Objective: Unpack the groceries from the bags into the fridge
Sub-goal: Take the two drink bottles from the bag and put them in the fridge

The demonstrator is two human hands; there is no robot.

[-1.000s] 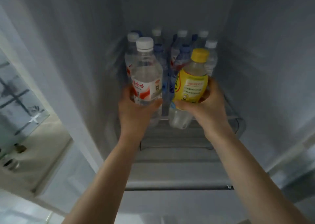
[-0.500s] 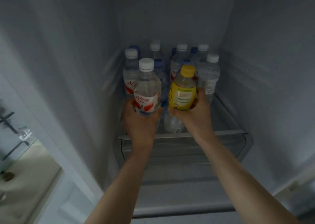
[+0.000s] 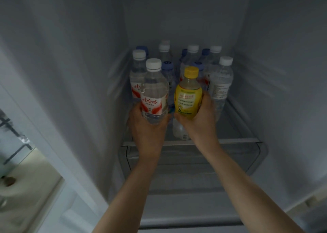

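Inside the dim fridge (image 3: 88,73), both arms reach to the shelf (image 3: 238,140); left hand (image 3: 148,128) grips a water bottle (image 3: 154,98); right hand (image 3: 200,119) clasps a yellow bottle (image 3: 188,94).

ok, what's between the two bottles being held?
Head view: between the water bottle and the yellow bottle a blue-capped bottle stands behind the gap; lower, a clear bottle on the shelf.

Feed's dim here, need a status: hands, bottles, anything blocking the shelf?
Left hand grips water bottle; right hand grips yellow bottle. Both held upright over fridge shelf. Standing bottles crowd the back; front right looks free.
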